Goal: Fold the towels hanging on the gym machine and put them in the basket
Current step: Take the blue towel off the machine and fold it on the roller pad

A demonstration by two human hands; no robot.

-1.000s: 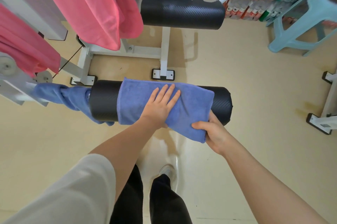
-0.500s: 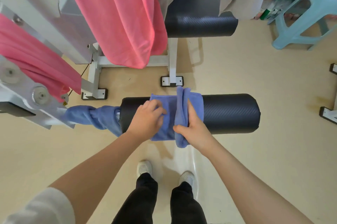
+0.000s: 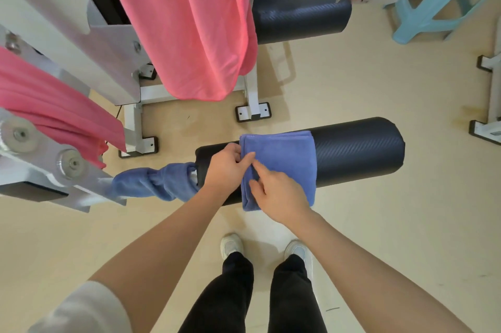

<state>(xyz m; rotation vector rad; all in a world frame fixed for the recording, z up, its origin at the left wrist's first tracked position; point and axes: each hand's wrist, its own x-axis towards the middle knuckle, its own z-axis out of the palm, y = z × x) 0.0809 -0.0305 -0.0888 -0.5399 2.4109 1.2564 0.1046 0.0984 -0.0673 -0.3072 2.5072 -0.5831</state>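
Note:
A blue towel (image 3: 287,159), folded into a narrow rectangle, lies draped over the black foam roller (image 3: 357,154) of the gym machine. My left hand (image 3: 226,166) pinches the towel's left edge between thumb and fingers. My right hand (image 3: 279,194) rests on the towel's near half, fingers spread and pointing toward the left hand. A second blue towel (image 3: 154,183) hangs twisted on the bar just left of the roller. Two pink towels hang on the machine, one large (image 3: 189,23) and one at the left (image 3: 54,107). No basket is in view.
The white machine frame (image 3: 135,126) with its floor feet stands to the left and behind. A black padded seat (image 3: 298,15) sits at the back. A teal plastic stool (image 3: 444,4) is at the top right. Another white frame foot (image 3: 488,126) is at the right edge.
The towel has been folded from a wide spread into a narrow stack. My right hand brought the right end over to the left and now lies on top; the left hand went from flat to pinching.

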